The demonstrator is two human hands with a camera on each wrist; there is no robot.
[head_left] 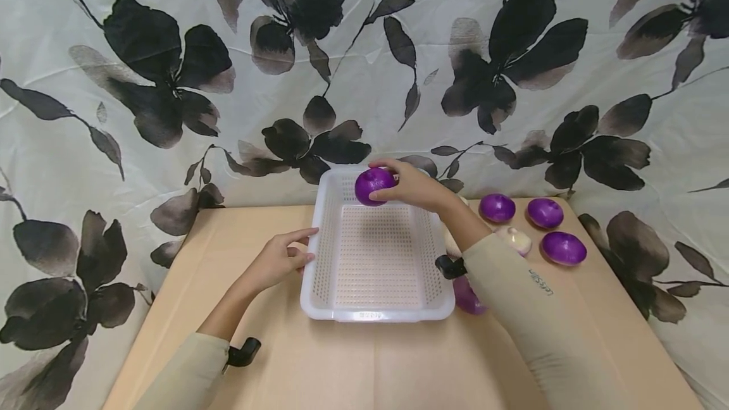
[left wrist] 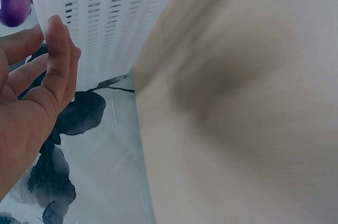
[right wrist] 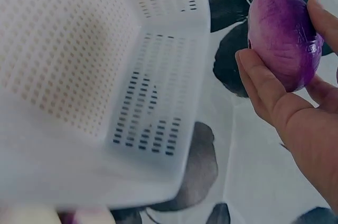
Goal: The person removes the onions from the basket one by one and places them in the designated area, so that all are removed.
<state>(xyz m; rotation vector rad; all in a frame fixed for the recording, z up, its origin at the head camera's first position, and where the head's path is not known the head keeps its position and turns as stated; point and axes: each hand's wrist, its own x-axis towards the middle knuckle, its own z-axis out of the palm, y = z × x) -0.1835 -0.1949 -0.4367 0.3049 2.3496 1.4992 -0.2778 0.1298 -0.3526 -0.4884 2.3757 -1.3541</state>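
My right hand (head_left: 412,185) holds a shiny purple onion (head_left: 373,186) above the far end of a white perforated plastic basket (head_left: 378,316). In the right wrist view, the fingers and thumb grip the onion (right wrist: 282,39) from its sides, and it is apart from the basket. My left hand (head_left: 280,260) touches the basket's left rim with its fingertips; the left wrist view shows these fingers (left wrist: 58,60) against the outer wall. The basket's bottom is bare in the head view.
On the wooden table (head_left: 273,359), several purple onions (head_left: 564,248) lie right of the basket. Near them sits a whitish bulb (head_left: 515,239), partly hidden by my right sleeve. Another purple thing (head_left: 468,296) shows beside the basket. A floral cloth (head_left: 387,100) hangs behind.
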